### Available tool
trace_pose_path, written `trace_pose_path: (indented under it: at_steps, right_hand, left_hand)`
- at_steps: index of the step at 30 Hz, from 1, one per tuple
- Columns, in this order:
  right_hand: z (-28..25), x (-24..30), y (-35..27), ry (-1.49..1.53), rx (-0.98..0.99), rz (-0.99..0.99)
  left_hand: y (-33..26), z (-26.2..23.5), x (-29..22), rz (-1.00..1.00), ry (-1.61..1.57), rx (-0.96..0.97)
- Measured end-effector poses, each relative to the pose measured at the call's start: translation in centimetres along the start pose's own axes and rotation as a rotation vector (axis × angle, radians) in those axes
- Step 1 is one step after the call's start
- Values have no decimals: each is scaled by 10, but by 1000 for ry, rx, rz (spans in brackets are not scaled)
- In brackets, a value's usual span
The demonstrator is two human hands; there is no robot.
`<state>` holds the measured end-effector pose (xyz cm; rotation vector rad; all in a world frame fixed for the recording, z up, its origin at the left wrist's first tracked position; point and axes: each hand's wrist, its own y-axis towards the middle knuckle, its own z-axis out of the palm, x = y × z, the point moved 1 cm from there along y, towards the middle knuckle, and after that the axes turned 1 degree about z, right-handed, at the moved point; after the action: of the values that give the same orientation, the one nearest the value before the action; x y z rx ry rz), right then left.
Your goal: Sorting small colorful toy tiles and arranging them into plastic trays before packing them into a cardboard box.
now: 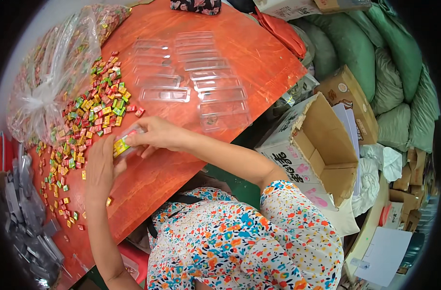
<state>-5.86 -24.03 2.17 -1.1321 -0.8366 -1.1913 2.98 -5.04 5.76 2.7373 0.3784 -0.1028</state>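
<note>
Between my two hands is a small clear plastic tray (127, 151) with yellow and green wrapped candies (119, 147) in it. My left hand (100, 162) is closed on the tray's left side, its thumb toward me. At the tray's upper right, my right hand (158, 135) is closed with the thumb over the candies, gripping the tray; its other fingers are partly hidden. A loose heap of small wrapped candies (92, 116) in red, yellow and green spreads on the table just beyond and left of my hands.
A large clear bag of candies (53, 72) lies at the table's far left. Two columns of clear trays (223, 94) are laid out on the red table (259, 58). Grey plastic pieces (24, 217) pile up at the left. An open cardboard box (322, 154) stands off the right edge, near green sacks (348, 48).
</note>
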Motion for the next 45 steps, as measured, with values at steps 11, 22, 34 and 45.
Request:
trace_pose_path:
  at_steps: [11,22,34,45]
  right_hand:
    - [-79,-1,-116,227,-292,-59]
    - [-232,-34,-378,273,-1115,-184]
    - [-348,-219,-549,575,-1238,80]
    - [-410,-266,-561,321,-1348,617]
  left_hand:
    - [93,23,-99,237,-16,79]
    - [129,92,-219,974,-413,116]
    - [108,114,-182,995,-335,650]
    - [105,118,-179,937,-201,655]
